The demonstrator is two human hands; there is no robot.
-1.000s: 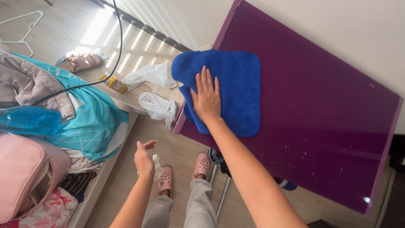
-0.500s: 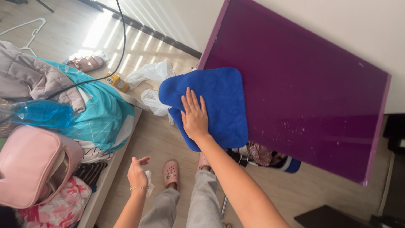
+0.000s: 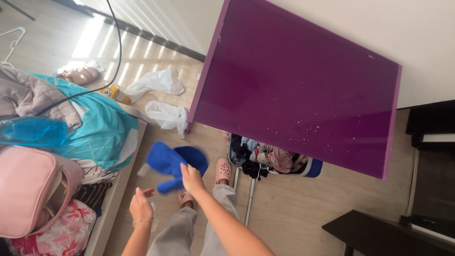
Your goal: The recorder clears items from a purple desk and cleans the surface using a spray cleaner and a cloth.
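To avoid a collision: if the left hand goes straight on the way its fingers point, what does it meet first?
Probably the blue cloth held by the right hand; the left hand points up-right toward it, though depth is unclear.

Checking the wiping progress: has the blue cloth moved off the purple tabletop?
Yes. The blue cloth, in the right hand, is now off the purple tabletop, below its left corner.

Small yellow bottle [image 3: 115, 94] w/ label, on floor

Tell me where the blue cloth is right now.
The blue cloth hangs from the right hand, off the purple table, above the pink shoes.
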